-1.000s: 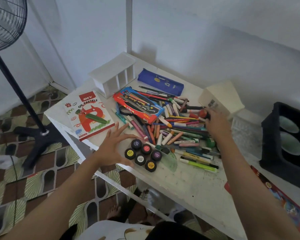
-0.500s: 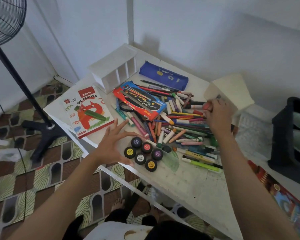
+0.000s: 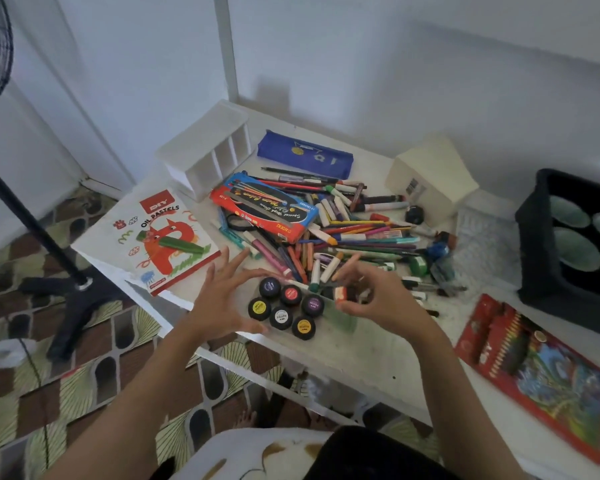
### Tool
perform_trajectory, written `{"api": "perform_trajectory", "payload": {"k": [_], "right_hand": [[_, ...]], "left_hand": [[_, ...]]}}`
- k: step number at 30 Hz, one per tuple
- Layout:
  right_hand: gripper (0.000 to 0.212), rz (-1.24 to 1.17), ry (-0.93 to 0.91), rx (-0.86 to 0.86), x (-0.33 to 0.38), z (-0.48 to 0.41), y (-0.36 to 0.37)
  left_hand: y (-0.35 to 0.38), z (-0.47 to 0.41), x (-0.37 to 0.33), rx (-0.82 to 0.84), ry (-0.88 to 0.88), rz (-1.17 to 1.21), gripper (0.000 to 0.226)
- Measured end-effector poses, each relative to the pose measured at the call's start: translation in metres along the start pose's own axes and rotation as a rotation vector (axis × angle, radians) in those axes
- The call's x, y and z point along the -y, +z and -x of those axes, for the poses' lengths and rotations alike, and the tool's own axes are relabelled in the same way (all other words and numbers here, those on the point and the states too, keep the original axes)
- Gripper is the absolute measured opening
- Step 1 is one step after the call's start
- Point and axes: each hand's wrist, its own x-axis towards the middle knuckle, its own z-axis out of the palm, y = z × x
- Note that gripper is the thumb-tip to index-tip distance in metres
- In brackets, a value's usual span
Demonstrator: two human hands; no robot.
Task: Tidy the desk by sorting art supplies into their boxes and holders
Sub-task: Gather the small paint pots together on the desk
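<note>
Six black paint pots (image 3: pixel 280 317) clustered, jumbled pens and crayons (image 3: pixel 354 237) heaped just behind

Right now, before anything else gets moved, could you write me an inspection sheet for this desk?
Surface: white desk, smudged, mostly covered.
Job's things: loose pile of crayons and markers; six paint pots clustered near the front edge; oil pastels box; white divided holder; blue pencil case; coloured pencil box.
Clutter: cream box and black crate at the right.
Hands: left hand open, fingers spread beside the pots; right hand pinches a small red-and-white stub.
Cables: thin cord on the floor, left.
Surroundings: fan stand, patterned floor, white walls.
</note>
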Motion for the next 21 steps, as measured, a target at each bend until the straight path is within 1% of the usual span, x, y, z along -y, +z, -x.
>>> {"api": "perform_trajectory", "payload": {"k": [3, 6, 9, 12, 16, 21], "right_hand": [[0.023, 0.144, -0.023, 0.099, 0.009, 0.01, 0.011], [0.026, 0.281, 0.037, 0.152, 0.015, 0.017, 0.025], [0.029, 0.268, 0.082, 0.163, 0.016, 0.022, 0.037], [0.037, 0.265, 0.119, 0.133, 0.02, 0.028, 0.042], [0.032, 0.201, 0.161, 0.07, 0.022, 0.034, 0.044], [0.033, 0.285, 0.235, 0.028, 0.027, 0.033, 0.054]], "left_hand": [[0.002, 0.0, 0.002, -0.009, 0.013, -0.043, 0.086], [0.003, -0.001, 0.005, -0.018, 0.037, -0.081, 0.083], [0.003, -0.001, 0.005, -0.033, 0.069, -0.114, 0.1], [0.002, -0.001, 0.002, -0.042, 0.085, -0.123, 0.106], [0.004, -0.001, 0.005, -0.057, 0.104, -0.145, 0.1], [0.005, -0.001, 0.006, -0.057, 0.102, -0.187, 0.101]]}}
